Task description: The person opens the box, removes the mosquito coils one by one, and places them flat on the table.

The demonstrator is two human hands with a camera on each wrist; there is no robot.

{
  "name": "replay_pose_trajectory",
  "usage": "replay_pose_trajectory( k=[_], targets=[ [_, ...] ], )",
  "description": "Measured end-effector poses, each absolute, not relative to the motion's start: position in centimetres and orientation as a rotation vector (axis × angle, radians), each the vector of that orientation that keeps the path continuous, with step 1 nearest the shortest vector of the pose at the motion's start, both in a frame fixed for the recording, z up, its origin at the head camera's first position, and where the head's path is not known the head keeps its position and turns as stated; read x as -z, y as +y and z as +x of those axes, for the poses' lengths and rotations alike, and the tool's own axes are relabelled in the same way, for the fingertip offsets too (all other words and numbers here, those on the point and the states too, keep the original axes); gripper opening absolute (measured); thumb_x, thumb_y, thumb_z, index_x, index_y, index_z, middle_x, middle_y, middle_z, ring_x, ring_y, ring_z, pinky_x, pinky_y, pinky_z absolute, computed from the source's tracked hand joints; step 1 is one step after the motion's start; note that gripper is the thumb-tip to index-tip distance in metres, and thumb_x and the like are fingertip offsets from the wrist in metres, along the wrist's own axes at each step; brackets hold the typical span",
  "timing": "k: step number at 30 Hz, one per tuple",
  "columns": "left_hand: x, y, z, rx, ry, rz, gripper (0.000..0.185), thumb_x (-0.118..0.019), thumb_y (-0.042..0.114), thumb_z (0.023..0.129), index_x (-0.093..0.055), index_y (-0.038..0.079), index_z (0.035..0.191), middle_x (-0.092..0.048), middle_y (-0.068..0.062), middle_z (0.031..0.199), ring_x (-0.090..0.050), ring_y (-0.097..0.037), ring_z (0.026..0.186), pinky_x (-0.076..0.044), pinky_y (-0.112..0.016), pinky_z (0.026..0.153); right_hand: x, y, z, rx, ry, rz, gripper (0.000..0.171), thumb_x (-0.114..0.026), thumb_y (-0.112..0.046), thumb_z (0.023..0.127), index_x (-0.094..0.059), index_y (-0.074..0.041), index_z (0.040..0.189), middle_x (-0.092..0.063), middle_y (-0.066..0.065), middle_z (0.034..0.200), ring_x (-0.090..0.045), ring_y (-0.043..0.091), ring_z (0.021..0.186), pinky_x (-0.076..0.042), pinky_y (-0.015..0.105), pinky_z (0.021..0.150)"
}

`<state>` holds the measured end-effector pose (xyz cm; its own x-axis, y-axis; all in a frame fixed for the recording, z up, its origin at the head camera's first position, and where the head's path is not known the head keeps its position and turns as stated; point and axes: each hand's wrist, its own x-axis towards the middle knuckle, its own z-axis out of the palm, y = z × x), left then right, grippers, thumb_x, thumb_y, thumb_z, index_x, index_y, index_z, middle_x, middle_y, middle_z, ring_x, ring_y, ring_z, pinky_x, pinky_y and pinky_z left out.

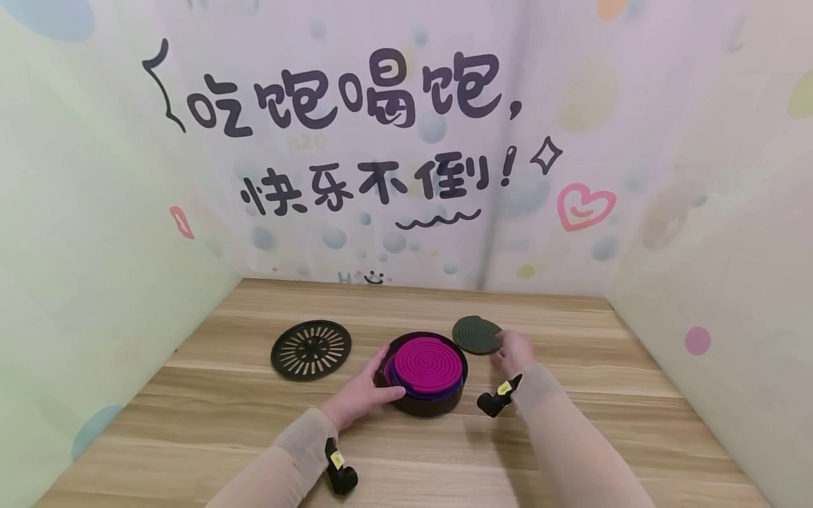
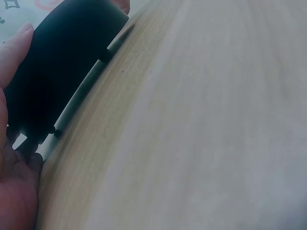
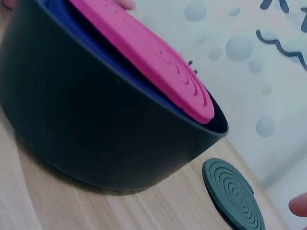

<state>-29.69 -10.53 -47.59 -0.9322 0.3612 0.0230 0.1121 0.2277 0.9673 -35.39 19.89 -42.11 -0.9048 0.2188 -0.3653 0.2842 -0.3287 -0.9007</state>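
Observation:
A black round container (image 1: 432, 403) stands mid-table with a magenta spiral disc (image 1: 425, 365) tilted on top and a blue disc (image 3: 139, 79) under it. My left hand (image 1: 363, 390) grips the container's left wall; the left wrist view shows the thumb (image 2: 14, 48) pressed on the black side (image 2: 57, 67). Just right of a dark green spiral disc (image 1: 476, 334) that lies flat behind the container is my right hand (image 1: 513, 351). In the right wrist view a fingertip (image 3: 300, 206) sits a little apart from that disc (image 3: 233, 195).
A black slotted round lid (image 1: 311, 349) lies flat to the left of the container. The wooden table (image 1: 571, 451) is closed in by printed walls at the left, back and right.

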Motion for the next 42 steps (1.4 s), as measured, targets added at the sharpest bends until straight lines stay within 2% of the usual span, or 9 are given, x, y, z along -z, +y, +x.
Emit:
replay_pose_trajectory(
  k=[3,5,6,7,9,11,13,29,42],
  targets=[
    [47.4,-10.5,-29.6,-1.779,2.289,0.457,0.101,-0.079,0.03,0.08,-0.014,0.016,0.156,-0.015,-0.017,0.158,-0.014,-0.033,0.144,-0.012,-0.05,0.115,42.1,19.9,-35.3,2.424,1.892,0.653,0.053,-0.046,-0.004,0.095,-0.032,0.005,0.145,-0.047,0.002,0.094,-0.038,0.006,0.057,-0.04,0.019,0.06],
    [47.3,-10.5,-29.6,-1.782,2.288,0.461,0.101,-0.079,0.03,0.08,-0.014,0.016,0.156,-0.015,-0.017,0.158,-0.014,-0.033,0.144,-0.012,-0.05,0.115,42.0,19.8,-35.2,2.418,1.946,0.592,0.056,-0.046,-0.004,0.094,-0.03,0.005,0.146,-0.045,-0.004,0.08,-0.035,0.005,0.05,-0.034,0.019,0.052],
    [47.3,-10.4,-29.6,-1.782,2.289,0.462,0.101,-0.079,0.03,0.08,-0.014,0.016,0.156,-0.015,-0.017,0.158,-0.014,-0.033,0.144,-0.012,-0.05,0.115,42.0,19.7,-35.2,2.411,1.964,0.563,0.057,-0.046,-0.005,0.094,-0.027,0.004,0.148,-0.05,-0.002,0.085,-0.035,0.006,0.053,-0.033,0.019,0.054],
    [47.3,-10.4,-29.6,-1.782,2.29,0.463,0.101,-0.079,0.03,0.08,-0.014,0.016,0.156,-0.015,-0.017,0.158,-0.014,-0.033,0.144,-0.012,-0.05,0.115,41.9,19.6,-35.0,2.403,1.983,0.522,0.059,-0.046,-0.006,0.095,-0.024,0.004,0.149,-0.055,0.003,0.093,-0.045,0.008,0.061,-0.039,0.02,0.06],
    [47.2,-10.4,-29.6,-1.783,2.292,0.462,0.101,-0.079,0.03,0.08,-0.014,0.016,0.156,-0.015,-0.017,0.158,-0.015,-0.033,0.144,-0.012,-0.05,0.115,41.7,19.4,-34.7,2.375,2.026,0.45,0.062,-0.046,-0.007,0.096,-0.019,0.003,0.151,-0.057,0.015,0.117,-0.057,0.017,0.086,-0.047,0.025,0.078],
    [47.3,-10.4,-29.6,-1.783,2.288,0.46,0.101,-0.079,0.03,0.08,-0.014,0.017,0.156,-0.015,-0.017,0.158,-0.015,-0.033,0.144,-0.013,-0.049,0.115,41.5,19.1,-34.3,2.368,2.042,0.398,0.062,-0.046,-0.007,0.097,-0.018,0.003,0.151,-0.04,0.021,0.143,-0.049,0.028,0.119,-0.04,0.036,0.101],
    [47.3,-10.4,-29.7,-1.787,2.285,0.461,0.101,-0.079,0.03,0.08,-0.014,0.017,0.156,-0.016,-0.017,0.158,-0.015,-0.032,0.144,-0.013,-0.049,0.115,41.4,18.8,-33.9,2.366,2.049,0.354,0.061,-0.047,-0.006,0.097,-0.019,0.005,0.15,-0.028,0.024,0.151,-0.03,0.036,0.137,-0.026,0.046,0.112],
    [47.6,-10.5,-29.7,-1.774,2.298,0.44,0.1,-0.079,0.03,0.08,-0.016,0.018,0.156,-0.017,-0.016,0.158,-0.013,-0.033,0.144,-0.012,-0.051,0.115,42.1,15.5,-32.3,2.079,2.254,-0.011,0.051,-0.055,-0.008,0.096,-0.036,0.008,0.141,-0.044,0.028,0.139,-0.041,0.035,0.129,-0.025,0.051,0.111],
    [47.6,-10.4,-29.7,-1.777,2.317,0.433,0.098,-0.079,0.027,0.08,-0.016,0.018,0.155,-0.018,-0.017,0.157,-0.014,-0.035,0.144,-0.012,-0.053,0.114,42.9,14.5,-31.7,1.936,2.396,-0.147,0.054,-0.063,-0.006,0.092,-0.04,0.009,0.138,-0.049,0.028,0.135,-0.043,0.038,0.128,-0.036,0.05,0.105]
  ],
)
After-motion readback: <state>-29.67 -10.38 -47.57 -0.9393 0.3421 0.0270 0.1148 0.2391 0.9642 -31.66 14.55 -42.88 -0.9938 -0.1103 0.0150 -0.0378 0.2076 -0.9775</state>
